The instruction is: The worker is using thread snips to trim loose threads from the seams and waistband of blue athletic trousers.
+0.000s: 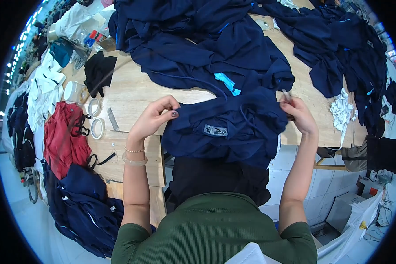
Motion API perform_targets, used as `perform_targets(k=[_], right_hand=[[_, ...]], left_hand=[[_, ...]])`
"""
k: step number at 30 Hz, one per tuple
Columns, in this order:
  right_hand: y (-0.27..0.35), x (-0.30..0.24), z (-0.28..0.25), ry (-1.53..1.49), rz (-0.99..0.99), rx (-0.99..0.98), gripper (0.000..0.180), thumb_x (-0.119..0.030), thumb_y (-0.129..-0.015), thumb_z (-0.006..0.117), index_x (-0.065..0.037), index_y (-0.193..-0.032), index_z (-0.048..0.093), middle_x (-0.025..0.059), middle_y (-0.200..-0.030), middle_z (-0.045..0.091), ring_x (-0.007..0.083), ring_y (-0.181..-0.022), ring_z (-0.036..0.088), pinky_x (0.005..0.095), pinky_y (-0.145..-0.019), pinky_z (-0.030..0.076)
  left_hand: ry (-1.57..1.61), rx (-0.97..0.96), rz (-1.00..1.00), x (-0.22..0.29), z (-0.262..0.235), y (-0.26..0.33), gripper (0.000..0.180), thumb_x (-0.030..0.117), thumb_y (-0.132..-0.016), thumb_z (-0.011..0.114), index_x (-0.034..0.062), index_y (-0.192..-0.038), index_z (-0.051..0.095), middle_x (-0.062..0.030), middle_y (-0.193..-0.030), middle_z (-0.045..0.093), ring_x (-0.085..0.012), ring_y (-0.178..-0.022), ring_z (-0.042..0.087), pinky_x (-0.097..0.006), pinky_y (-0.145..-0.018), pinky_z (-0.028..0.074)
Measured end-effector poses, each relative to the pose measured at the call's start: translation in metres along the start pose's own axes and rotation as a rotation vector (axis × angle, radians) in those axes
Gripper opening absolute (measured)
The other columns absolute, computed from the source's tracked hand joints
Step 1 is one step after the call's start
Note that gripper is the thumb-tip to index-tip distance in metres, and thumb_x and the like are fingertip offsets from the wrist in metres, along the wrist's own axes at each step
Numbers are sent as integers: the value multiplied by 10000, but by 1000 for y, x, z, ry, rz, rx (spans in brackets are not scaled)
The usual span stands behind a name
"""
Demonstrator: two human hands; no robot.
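Note:
A navy drawstring garment (pixel 189 138) is bunched at the table's front edge and hangs over it, in front of my body. On its middle sits a grey printed patch (pixel 215 130), and a loose navy cord loops beside it. My left hand (pixel 156 118) pinches the garment's upper left edge between thumb and finger. At the right edge, my right hand (pixel 301 115) has its fingers closed around a small pale-tipped tool (pixel 287 94), too blurred to name. Whether those fingers also grip the cloth is hidden. A bright blue strip (pixel 226 83) lies just beyond the garment.
Navy garments (pixel 185 26) are heaped across the far table, with another pile (pixel 334 44) at the right. Crumpled white scraps (pixel 341 112) lie near the right edge. At left are tape rolls (pixel 97 128), a red bag (pixel 66 136), a black cloth (pixel 99 72) and a white tub (pixel 72 92).

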State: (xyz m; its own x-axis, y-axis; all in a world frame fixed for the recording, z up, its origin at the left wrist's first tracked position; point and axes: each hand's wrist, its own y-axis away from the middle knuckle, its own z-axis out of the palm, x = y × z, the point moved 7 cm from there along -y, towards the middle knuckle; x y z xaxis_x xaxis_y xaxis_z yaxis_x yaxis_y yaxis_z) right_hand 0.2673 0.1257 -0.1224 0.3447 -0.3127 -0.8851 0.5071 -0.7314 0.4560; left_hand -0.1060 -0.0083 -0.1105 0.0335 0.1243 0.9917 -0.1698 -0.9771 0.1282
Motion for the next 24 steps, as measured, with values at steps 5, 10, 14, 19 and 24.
perform_targets(k=[5,10,14,19,24], right_hand=[[-13,9,-61,-828,-359,258,214,-244,-1015,581,-43,-1084,599,43,-960,656,152,-882,657,308,-833,545],[-37,40,-81,-1005,-423,211,240,-218,-1048,505,-71,-1218,588,82,-1100,687,205,-1029,672,377,-964,533],[-41,41,-74,-1089,-405,148,261,-195,-1055,480,-48,-1247,579,103,-1143,673,221,-1072,658,404,-985,529],[-45,48,-72,-1153,-399,88,283,-194,-1057,472,-37,-1270,574,122,-1178,666,241,-1114,647,417,-1025,510],[-47,39,-66,-1155,-450,4,301,-218,-1056,475,-30,-1264,585,120,-1181,670,247,-1130,642,420,-1040,499]], left_hand=[[670,618,201,-35,-62,-4,69,63,-1009,525,44,-1050,576,-4,-943,614,-62,-827,589,-197,-794,474],[1013,574,156,-71,-53,-33,162,56,-991,550,8,-1109,650,-66,-1085,696,-132,-995,663,-252,-949,524],[1099,519,83,-69,-46,-38,173,56,-990,532,-9,-1103,646,-81,-1092,700,-156,-1002,668,-281,-969,528],[1220,412,1,-74,-39,-40,198,56,-992,497,-26,-1099,643,-107,-1090,705,-177,-1028,668,-316,-1000,516],[1172,527,-6,-99,-62,-39,208,48,-999,479,-35,-1123,624,-122,-1111,694,-192,-1047,662,-306,-1019,506]])
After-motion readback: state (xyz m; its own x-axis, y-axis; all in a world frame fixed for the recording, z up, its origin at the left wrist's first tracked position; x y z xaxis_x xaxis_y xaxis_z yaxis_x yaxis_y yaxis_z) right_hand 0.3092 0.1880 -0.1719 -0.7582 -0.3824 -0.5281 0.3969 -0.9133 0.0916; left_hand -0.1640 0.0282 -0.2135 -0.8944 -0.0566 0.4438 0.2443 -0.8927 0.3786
